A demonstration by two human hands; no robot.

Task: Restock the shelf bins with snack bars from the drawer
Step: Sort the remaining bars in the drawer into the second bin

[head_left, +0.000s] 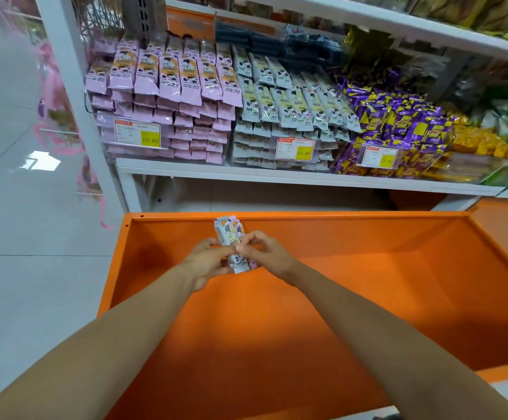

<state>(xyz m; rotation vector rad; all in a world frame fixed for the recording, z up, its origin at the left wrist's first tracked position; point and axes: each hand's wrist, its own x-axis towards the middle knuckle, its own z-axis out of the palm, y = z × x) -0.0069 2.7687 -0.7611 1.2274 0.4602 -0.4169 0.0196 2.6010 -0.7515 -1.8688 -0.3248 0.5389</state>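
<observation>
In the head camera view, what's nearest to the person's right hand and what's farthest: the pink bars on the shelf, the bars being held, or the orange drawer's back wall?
1. Held bars, pinched in the right hand itself.
2. Drawer's back wall, just beyond the hand.
3. Pink bars, up on the shelf, to the left.

Bright, even light falls from above. A white glare patch lies on the glossy floor tiles left of the orange drawer. The forearms cast soft shadows inside the drawer. Behind the drawer, the white shelf bows with wide-angle distortion, and the goods at its far right are blurred.
</observation>
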